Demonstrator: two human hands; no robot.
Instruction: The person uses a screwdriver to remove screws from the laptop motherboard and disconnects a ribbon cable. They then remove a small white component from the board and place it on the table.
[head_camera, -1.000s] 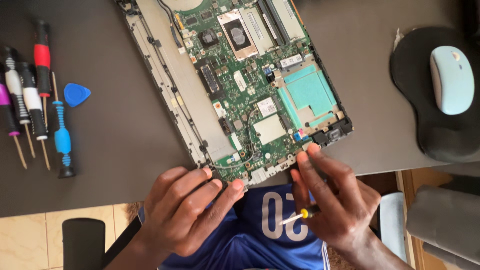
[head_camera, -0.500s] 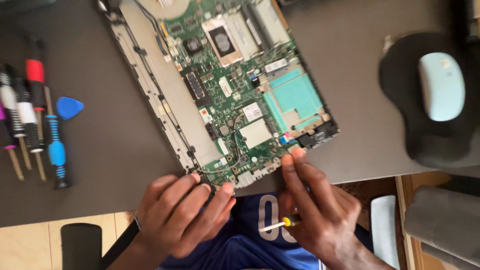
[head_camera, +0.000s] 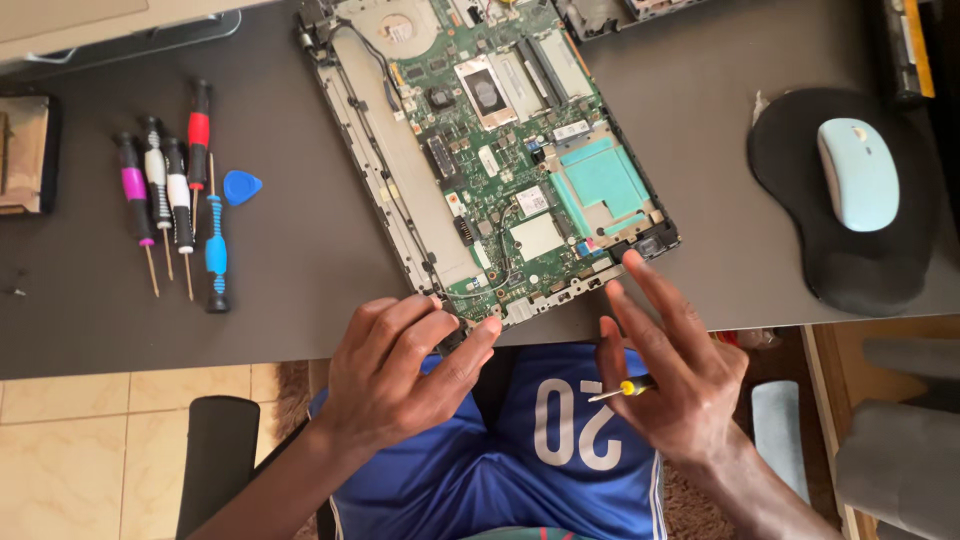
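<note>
Your left hand (head_camera: 395, 365) rests at the near edge of the dark table (head_camera: 290, 260), its fingers bent and lightly spread, with the fingertips touching the near corner of the opened laptop base (head_camera: 490, 150); it grips nothing. Your right hand (head_camera: 670, 375) is just to the right of it, fingers stretched out wide and pointing up toward the same near edge, the longest fingertip reaching the laptop's corner beside the blue-green panel (head_camera: 600, 180). A small screwdriver (head_camera: 620, 390) with a yellow handle end lies tucked across that palm, held by the thumb, its thin shaft pointing left over your blue shirt.

The laptop base lies tilted on the table, directly beyond both hands, its green circuit board (head_camera: 500, 130) exposed. There is one laptop base and one screwdriver in hand.

To the left, well apart from your left hand, five more screwdrivers (head_camera: 175, 200) lie side by side: one with a magenta band, two with white, one with red, one with a blue grip. One blue triangular pick (head_camera: 241, 186) sits just beside them.

To the right, one pale blue mouse (head_camera: 858, 172) rests on one black mouse pad (head_camera: 800, 250), well apart from your right hand.
</note>
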